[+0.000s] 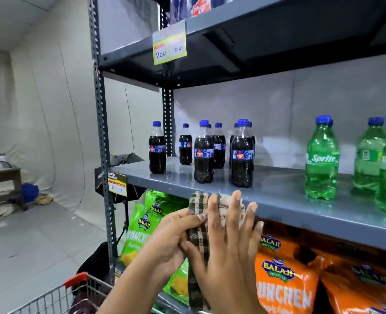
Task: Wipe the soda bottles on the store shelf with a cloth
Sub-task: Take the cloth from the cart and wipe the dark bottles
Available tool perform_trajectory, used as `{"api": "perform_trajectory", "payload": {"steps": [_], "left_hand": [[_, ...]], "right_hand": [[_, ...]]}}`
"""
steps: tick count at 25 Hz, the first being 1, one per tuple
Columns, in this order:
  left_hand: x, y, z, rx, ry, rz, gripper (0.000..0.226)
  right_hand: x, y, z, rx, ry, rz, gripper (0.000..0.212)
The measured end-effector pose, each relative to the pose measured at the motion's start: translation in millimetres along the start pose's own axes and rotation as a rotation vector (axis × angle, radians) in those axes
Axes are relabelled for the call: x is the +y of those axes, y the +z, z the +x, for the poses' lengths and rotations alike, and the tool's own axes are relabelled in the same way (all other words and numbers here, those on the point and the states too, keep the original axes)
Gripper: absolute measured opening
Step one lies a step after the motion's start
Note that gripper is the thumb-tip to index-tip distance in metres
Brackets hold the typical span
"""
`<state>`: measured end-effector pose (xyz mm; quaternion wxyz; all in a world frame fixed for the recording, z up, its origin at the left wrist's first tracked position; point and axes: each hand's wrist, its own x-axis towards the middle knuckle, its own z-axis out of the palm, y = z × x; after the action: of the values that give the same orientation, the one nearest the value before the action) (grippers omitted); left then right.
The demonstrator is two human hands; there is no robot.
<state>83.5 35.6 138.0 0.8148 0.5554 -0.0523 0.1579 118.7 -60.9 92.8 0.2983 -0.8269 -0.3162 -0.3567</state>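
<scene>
Left hand [164, 241]: fingers curled, pinching the checked cloth [197, 236] at its left edge. Right hand [228, 252]: fingers spread wide, flat against the cloth's face. Cloth hangs just below the shelf [278, 200] edge. Cola bottles [203, 155] stand above; green bottles [322, 162] far right.

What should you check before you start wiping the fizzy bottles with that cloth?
1. Cloth in hand: ok, pressed between left hand and right hand.
2. Cloth folded ready: cannot tell, a strip hangs loose below.
3. Dark cola bottles upright on the shelf: ok.
4. Green Sprite bottle upright: ok.
5. A free hand to steady a bottle: not ok, both are on the cloth.
6. Caps on: ok on those in view.
</scene>
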Motion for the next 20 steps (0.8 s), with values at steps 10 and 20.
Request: {"api": "perform_trajectory", "payload": {"steps": [10,20], "left_hand": [[21,-40,29,-0.396,-0.038,-0.088,0.018],[139,-13,195,-0.007,0.347,0.711,0.042]], "right_hand": [[-6,33,36,0.345,-0.129,0.151,0.066],[-4,11,140,0.312,-0.209,-0.114,0.066]]}}
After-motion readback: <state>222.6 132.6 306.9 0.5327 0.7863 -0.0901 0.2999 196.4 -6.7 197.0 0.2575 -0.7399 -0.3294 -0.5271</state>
